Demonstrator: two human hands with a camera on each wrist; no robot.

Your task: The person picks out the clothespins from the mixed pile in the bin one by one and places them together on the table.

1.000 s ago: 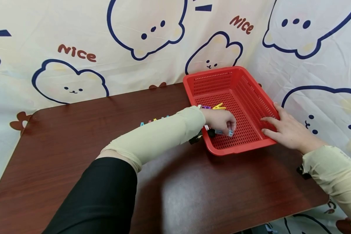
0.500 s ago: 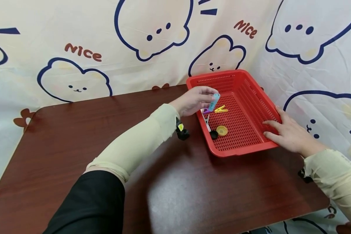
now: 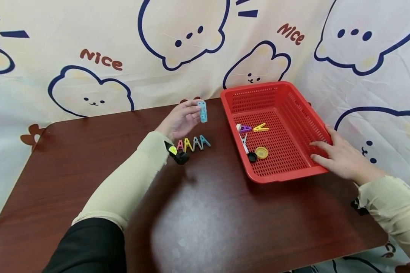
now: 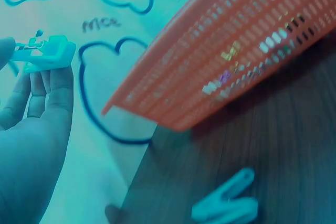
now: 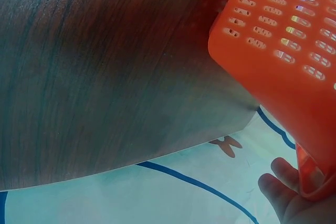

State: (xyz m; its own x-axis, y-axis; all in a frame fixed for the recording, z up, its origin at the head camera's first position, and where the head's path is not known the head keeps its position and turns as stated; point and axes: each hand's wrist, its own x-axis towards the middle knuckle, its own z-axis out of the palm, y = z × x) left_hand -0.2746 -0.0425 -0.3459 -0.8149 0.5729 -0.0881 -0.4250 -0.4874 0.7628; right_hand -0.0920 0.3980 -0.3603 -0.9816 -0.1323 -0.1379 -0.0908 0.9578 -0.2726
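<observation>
My left hand point(image 3: 182, 120) is raised over the back of the table and pinches a light blue clothespin point(image 3: 202, 111), which shows end-on in the left wrist view as a pale clothespin point(image 4: 50, 53). Below that hand, several clothespins stand in a row on the table, among them a pink one point(image 3: 180, 145), a yellow one point(image 3: 188, 144), a grey one point(image 3: 196, 143) and a blue one point(image 3: 204, 141). The wrist may hide more of the row. My right hand point(image 3: 345, 157) grips the right rim of a red basket point(image 3: 283, 176), fingers on both sides of its wall.
Inside the basket lie a purple clothespin point(image 3: 245, 129), a yellow clothespin point(image 3: 260, 127), a whitish clothespin point(image 3: 244, 143), a small white piece point(image 3: 238, 127), a black round cap point(image 3: 252, 157) and a yellow round lid point(image 3: 261, 152). A printed cloth point(image 3: 164, 83) hangs behind the brown table point(image 3: 225, 227).
My left hand has lifted the light blue clothespin out of the basket and carried it left, above the row, which is now uncovered. My right hand stays on the rim.
</observation>
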